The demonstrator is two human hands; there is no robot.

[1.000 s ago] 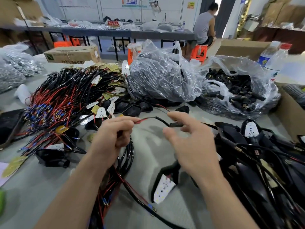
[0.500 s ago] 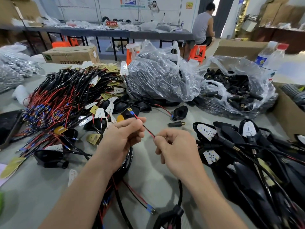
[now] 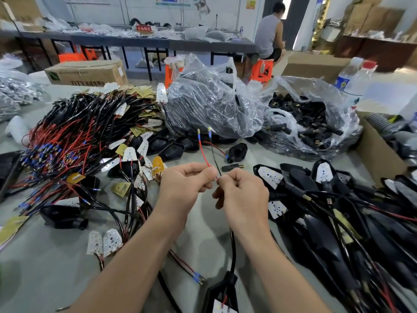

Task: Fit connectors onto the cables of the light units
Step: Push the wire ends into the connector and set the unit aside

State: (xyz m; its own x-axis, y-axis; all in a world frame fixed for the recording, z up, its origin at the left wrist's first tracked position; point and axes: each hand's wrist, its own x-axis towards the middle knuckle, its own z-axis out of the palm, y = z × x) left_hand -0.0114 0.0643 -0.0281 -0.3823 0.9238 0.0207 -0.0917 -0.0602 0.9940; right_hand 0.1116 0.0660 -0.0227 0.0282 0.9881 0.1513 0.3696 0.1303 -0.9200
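Observation:
My left hand [image 3: 185, 184] and my right hand [image 3: 242, 195] meet above the table and pinch a cable's two thin wires, a red wire [image 3: 203, 152] and a black wire [image 3: 214, 154]. Both wires stand upward and end in blue-sleeved metal terminals [image 3: 204, 132]. The cable [image 3: 233, 249] runs down from my right hand to a black light unit [image 3: 222, 294] at the bottom edge. A loose black connector [image 3: 232, 168] with a brass tip lies on the table just beyond my hands. A second black part [image 3: 237, 152] lies behind it.
A heap of red and black cabled light boards [image 3: 79, 150] fills the left. Black light units [image 3: 338, 211] pile up at right. Clear bags [image 3: 214, 105] and a bag of connectors [image 3: 311, 123] stand behind. Water bottles [image 3: 354, 80] and a cardboard box [image 3: 379, 159] sit at right. A person sits far back.
Both hands drew together near the middle. The black connector left my right hand and lies on the table. The two wire ends now stand upright, and the light unit slid toward the bottom edge.

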